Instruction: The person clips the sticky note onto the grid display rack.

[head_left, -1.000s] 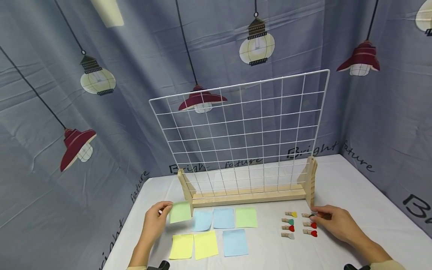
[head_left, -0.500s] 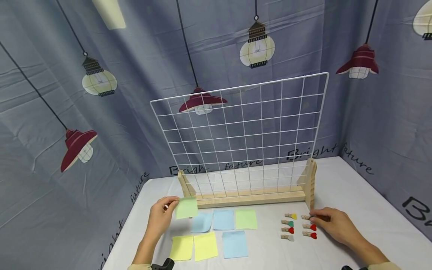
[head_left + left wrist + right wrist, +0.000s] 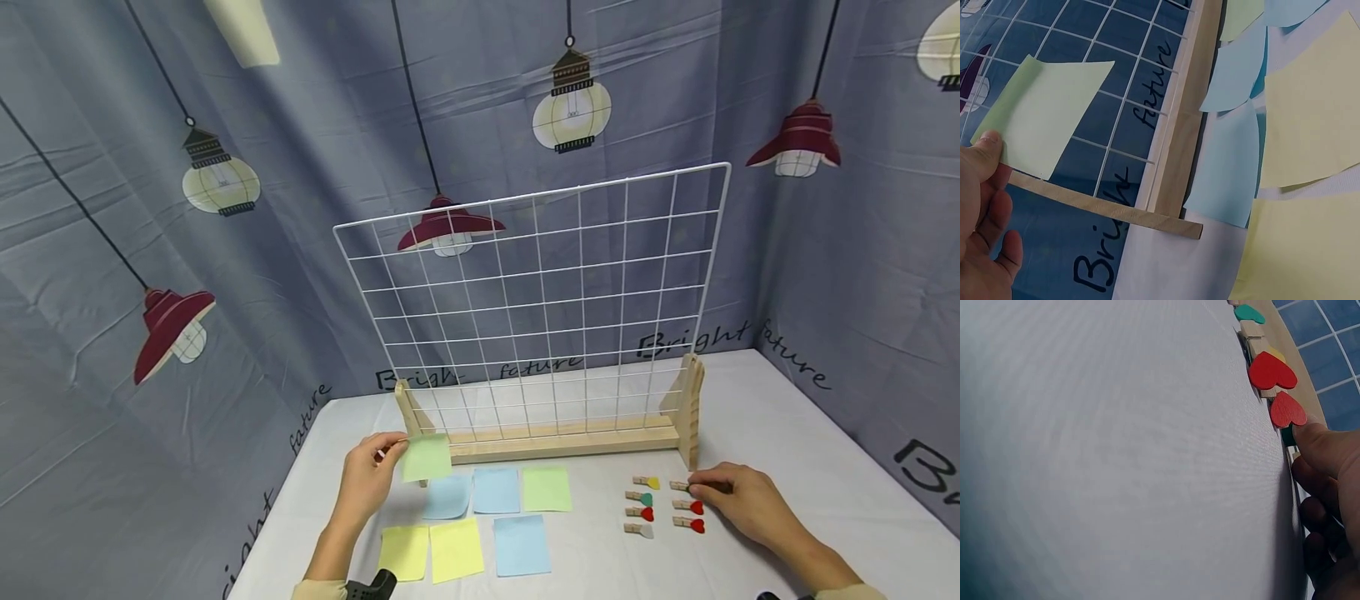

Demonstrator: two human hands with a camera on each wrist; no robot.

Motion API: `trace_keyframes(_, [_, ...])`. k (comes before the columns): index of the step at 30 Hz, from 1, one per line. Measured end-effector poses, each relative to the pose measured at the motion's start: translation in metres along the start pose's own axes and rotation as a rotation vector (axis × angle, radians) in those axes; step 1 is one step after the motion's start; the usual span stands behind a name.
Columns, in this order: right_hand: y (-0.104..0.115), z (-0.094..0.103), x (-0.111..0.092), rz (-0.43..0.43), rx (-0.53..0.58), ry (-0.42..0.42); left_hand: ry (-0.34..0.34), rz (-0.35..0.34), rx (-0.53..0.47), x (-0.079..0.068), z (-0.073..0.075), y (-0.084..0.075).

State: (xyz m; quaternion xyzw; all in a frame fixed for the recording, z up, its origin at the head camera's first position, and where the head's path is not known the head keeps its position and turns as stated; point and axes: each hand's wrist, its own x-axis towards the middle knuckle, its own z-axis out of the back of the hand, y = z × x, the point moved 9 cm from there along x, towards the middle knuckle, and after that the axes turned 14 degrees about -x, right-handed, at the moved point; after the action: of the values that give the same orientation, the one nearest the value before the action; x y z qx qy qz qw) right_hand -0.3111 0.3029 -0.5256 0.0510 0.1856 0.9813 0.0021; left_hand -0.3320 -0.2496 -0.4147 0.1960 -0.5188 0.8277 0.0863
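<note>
My left hand (image 3: 367, 473) pinches a light green sticky note (image 3: 427, 457) by its left edge between thumb and fingertips. The note is raised in front of the left foot of a white wire grid (image 3: 540, 283) on a wooden stand (image 3: 562, 442). In the left wrist view the sticky note (image 3: 1054, 112) overlaps the grid, its held edge slightly curled. At the right, my right hand (image 3: 742, 496) pinches a small wooden clothespin (image 3: 678, 486) on the table. Its dark green heart (image 3: 1289, 435) is mostly hidden by the thumb in the right wrist view.
Blue sticky notes (image 3: 496, 491), a green sticky note (image 3: 547, 489) and yellow sticky notes (image 3: 457, 550) lie on the white table (image 3: 592, 567) before the stand. Several heart clothespins (image 3: 640, 513) lie in two columns at the right. A patterned curtain (image 3: 285, 275) surrounds the table.
My left hand has moved right and slightly up with the green sticky note, toward the grid's left foot. My right hand stays at the back right clothespin, its fingers now covering the heart.
</note>
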Motion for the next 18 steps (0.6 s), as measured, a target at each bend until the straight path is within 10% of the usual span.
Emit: trace_keyframes(18, [-0.0005, 0.0045, -0.0013, -0.032, 0.056, -0.002, 0.006, -0.027, -0.01, 0.0039, -0.0065, -0.0086])
